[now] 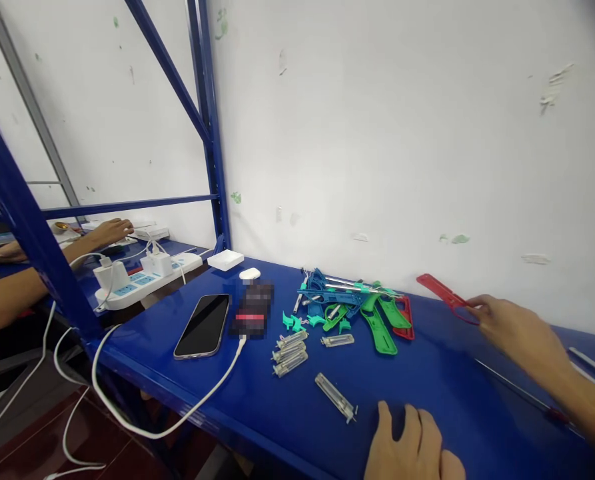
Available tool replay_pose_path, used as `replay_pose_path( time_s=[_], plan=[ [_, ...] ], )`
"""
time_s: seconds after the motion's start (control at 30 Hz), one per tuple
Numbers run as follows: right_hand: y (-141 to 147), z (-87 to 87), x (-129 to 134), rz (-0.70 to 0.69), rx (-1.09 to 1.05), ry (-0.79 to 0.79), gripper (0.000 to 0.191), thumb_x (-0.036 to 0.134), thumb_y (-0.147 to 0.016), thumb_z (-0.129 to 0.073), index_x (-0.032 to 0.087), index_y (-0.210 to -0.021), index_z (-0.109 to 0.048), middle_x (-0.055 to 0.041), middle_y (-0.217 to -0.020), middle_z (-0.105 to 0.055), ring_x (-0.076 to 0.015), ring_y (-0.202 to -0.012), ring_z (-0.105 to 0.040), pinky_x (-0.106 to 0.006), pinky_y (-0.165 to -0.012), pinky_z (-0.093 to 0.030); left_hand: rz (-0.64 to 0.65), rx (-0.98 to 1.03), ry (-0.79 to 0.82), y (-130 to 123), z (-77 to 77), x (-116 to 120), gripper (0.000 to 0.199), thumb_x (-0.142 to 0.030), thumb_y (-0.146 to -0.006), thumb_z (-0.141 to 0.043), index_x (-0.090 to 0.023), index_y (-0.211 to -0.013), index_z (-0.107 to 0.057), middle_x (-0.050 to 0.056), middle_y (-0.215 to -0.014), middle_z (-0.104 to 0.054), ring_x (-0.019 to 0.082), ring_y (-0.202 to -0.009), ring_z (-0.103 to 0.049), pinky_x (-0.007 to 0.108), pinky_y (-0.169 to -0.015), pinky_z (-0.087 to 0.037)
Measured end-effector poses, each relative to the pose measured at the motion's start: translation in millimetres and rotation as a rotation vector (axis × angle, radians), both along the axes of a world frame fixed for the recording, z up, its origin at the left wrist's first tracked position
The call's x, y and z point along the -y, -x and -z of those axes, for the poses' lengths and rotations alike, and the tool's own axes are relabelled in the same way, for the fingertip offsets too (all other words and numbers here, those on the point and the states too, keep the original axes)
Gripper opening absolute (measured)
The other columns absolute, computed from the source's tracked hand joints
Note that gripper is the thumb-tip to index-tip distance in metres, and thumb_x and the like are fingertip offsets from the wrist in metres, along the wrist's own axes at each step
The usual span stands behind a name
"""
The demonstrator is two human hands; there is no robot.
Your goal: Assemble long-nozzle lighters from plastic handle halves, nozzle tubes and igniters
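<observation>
Right hand (514, 333): pinching one red plastic piece (442, 292). Left hand (412, 447): fingers loosely spread, near one clear case (335, 397).

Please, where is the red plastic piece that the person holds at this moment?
In the head view, the red plastic piece is right of centre, at the fingertips of the right hand, to the right of the pile of coloured parts.

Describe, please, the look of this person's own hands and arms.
The left hand and right hand are bare: no glove or ring is visible. The right forearm shows no watch or discernible sleeve; the left forearm is out of view.
</observation>
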State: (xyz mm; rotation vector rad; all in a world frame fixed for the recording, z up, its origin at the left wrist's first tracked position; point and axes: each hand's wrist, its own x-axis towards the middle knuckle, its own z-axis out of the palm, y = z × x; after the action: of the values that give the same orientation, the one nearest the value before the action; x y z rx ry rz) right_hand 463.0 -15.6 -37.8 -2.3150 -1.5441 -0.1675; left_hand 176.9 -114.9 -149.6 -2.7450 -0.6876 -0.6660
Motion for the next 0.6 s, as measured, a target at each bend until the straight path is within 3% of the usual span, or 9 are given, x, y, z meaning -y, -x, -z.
replay_pose_path(
  time_s=[0.07,0.17,0.27,0.37,0.47,0.6],
  plan=[
    [10.1,-17.1,15.0,0.017,-0.03,-0.01,0.031,0.043,-0.103,-0.061,0.021,-0.124,-0.068,-0.0076,-0.114,-0.074,-0.0231,-0.097,-0.072,-0.043,-0.087,-0.058,0.006,-0.04,0.036,1.2,-3.8,1.0,0.023,-0.02,-0.099,-0.054,-0.013,-0.11,-0.073,0.022,-0.129,-0.073,0.038,-0.115,-0.072,0.057,-0.088,-0.061],
    [34.3,-29.7,49.3,-0.037,-0.106,-0.052,0.04,0.051,-0.099,-0.047,0.026,-0.114,-0.074,-0.01,-0.098,-0.081,-0.0354,-0.093,-0.076,-0.043,-0.074,-0.058,0.019,-0.07,0.107,4.5,-13.1,3.9,0.034,-0.019,-0.099,-0.051,-0.009,-0.125,-0.069,0.024,-0.136,-0.07,0.04,-0.122,-0.068,0.059,-0.092,-0.059],
    [60.2,-23.4,88.7,-0.187,-0.204,-0.042,0.052,0.068,-0.088,-0.045,0.032,-0.107,-0.078,-0.0059,-0.098,-0.084,-0.0347,-0.089,-0.079,-0.04,-0.073,-0.061,0.023,-0.061,0.164,6.9,-24.2,8.8,0.05,-0.04,-0.103,-0.048,-0.002,-0.129,-0.068,0.029,-0.137,-0.067,0.043,-0.125,-0.065,0.061,-0.095,-0.058],
    [74.8,-11.2,115.8,-0.342,-0.284,0.001,0.048,0.067,-0.081,-0.052,0.032,-0.094,-0.081,-0.0055,-0.099,-0.084,-0.0339,-0.091,-0.079,-0.037,-0.076,-0.063,-0.005,-0.044,0.177,6.8,-32.5,13.3,0.063,-0.055,-0.1,-0.049,0.0,-0.124,-0.07,0.03,-0.134,-0.068,0.043,-0.123,-0.065,0.06,-0.097,-0.056],
    [78.9,-5.7,123.5,-0.473,-0.392,0.105,0.041,0.062,-0.083,-0.059,0.029,-0.092,-0.082,-0.0074,-0.096,-0.083,-0.0323,-0.088,-0.079,-0.035,-0.074,-0.064,-0.025,-0.038,0.129,7.9,-35.6,14.9,0.054,-0.05,-0.102,-0.046,-0.005,-0.12,-0.07,0.026,-0.133,-0.07,0.039,-0.123,-0.065,0.057,-0.097,-0.055],
    [82.3,-2.7,117.0,-0.529,-0.407,0.159,0.036,0.057,-0.085,-0.063,0.029,-0.096,-0.082,-0.0068,-0.096,-0.083,-0.0299,-0.088,-0.078,-0.033,-0.076,-0.063,-0.02,-0.026,0.011,12.8,-35.1,13.2,0.04,-0.042,-0.105,-0.043,-0.011,-0.111,-0.068,0.021,-0.129,-0.071,0.035,-0.119,-0.067,0.053,-0.095,-0.055]
  ],
)
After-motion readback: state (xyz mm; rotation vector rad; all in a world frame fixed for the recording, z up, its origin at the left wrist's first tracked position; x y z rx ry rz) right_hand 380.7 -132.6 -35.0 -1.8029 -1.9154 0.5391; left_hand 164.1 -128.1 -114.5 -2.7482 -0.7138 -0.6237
